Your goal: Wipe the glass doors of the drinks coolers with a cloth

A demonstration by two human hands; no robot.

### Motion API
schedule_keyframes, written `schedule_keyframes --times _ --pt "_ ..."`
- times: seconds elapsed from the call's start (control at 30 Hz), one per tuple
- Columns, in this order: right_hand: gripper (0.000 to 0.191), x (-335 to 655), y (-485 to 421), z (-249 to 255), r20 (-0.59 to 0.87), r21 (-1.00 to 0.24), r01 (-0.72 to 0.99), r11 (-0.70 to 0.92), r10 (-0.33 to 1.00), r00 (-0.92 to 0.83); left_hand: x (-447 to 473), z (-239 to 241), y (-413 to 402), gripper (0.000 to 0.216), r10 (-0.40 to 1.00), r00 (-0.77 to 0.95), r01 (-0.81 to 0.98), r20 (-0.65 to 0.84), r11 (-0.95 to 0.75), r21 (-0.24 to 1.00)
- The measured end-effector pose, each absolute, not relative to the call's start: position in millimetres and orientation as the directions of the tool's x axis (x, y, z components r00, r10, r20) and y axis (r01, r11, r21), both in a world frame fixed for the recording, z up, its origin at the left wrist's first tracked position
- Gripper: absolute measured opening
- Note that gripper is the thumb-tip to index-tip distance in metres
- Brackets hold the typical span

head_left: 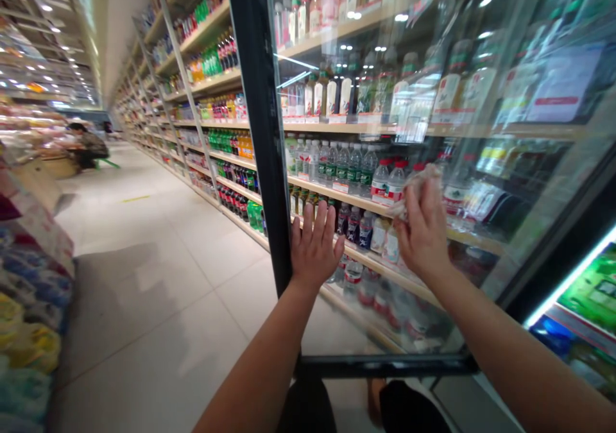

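A glass cooler door (pixel 481 183) with a black frame (pixel 262 118) stands swung open in front of me. My left hand (pixel 314 248) lies flat against the glass by the frame's edge, fingers stretched up and apart. My right hand (pixel 423 228) is closed on a crumpled whitish cloth (pixel 418 186) pressed to the glass. Through the pane I see shelves of bottled drinks (pixel 346 163).
Long open shelves of bottles (pixel 212 86) run down the aisle's right side. The pale tiled floor (pixel 158 279) stretches ahead. Packaged goods (pixel 24 305) pile up at the left. A person (pixel 86 144) crouches far down the aisle. The lit cooler interior (pixel 587 298) is at lower right.
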State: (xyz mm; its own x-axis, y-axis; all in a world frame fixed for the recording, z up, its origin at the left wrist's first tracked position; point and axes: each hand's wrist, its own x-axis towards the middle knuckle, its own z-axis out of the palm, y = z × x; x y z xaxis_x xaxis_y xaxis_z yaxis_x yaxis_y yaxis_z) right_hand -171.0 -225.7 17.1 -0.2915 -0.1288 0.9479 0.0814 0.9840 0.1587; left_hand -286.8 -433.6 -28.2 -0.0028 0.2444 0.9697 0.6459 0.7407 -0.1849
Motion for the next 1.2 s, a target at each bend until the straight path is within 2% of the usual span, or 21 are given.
schedule_keyframes --times 0.13,0.33,0.53,0.73,0.93,1.1,1.2 --pt "0.076 -174 -223 26 0.983 0.066 0.104 0.992 -0.047 -0.178 -286 -28 -434 0.068 0.250 -0.011 0.652 0.968 0.736 -0.183" --pt "0.077 -179 -253 6 0.921 0.216 0.065 0.974 -0.181 -0.346 -285 -27 -434 0.070 0.245 0.008 0.646 0.969 0.739 -0.192" --pt "0.078 -186 -247 26 0.982 0.107 0.056 0.993 -0.097 -0.160 -288 -29 -433 0.073 0.240 -0.010 0.649 0.971 0.740 -0.176" --pt "0.077 -183 -259 -5 0.929 0.229 0.048 0.972 -0.204 -0.310 -288 -29 -433 0.069 0.243 -0.002 0.632 0.970 0.752 -0.187" --pt "0.078 -180 -239 11 0.980 0.045 0.056 0.997 -0.034 -0.197 -291 -27 -434 0.068 0.241 0.004 0.650 0.971 0.737 -0.186" --pt "0.073 -172 -226 -26 0.975 0.031 0.149 0.988 0.003 -0.221 -296 -28 -435 0.073 0.242 -0.001 0.685 0.970 0.707 -0.176" --pt "0.073 -167 -211 -25 0.977 -0.001 0.170 0.985 0.037 -0.209 -300 -27 -434 0.077 0.232 0.025 0.698 0.972 0.692 -0.183"
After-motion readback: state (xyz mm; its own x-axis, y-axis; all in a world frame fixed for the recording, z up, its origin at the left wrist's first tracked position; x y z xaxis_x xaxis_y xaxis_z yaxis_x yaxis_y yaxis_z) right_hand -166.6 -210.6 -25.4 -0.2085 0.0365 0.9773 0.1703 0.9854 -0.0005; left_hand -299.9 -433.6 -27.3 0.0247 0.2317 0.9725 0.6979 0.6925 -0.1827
